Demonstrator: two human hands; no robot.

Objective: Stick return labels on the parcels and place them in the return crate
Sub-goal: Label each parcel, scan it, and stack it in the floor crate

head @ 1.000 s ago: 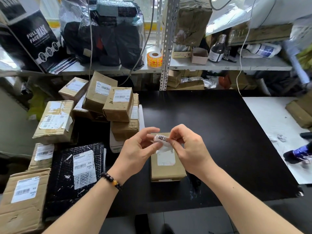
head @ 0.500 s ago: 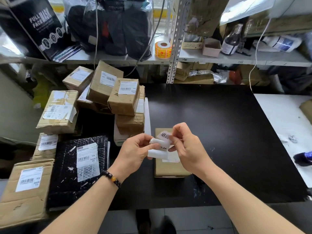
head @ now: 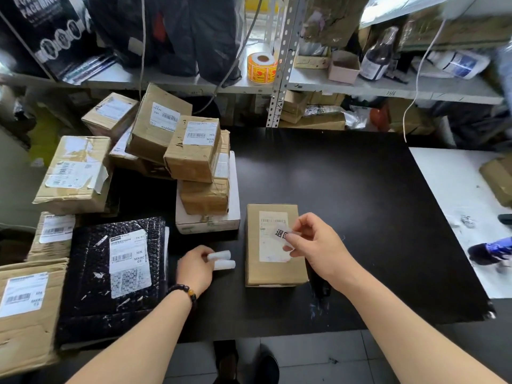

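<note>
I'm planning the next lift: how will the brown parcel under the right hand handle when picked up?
Probably stiff: the brown parcel keeps crisp, square cardboard edges. Lying on its broad face on the black table, it seems unlikely to tip or roll. Its surface looks smooth, as if taped, so it is perhaps slightly slippery.
</note>
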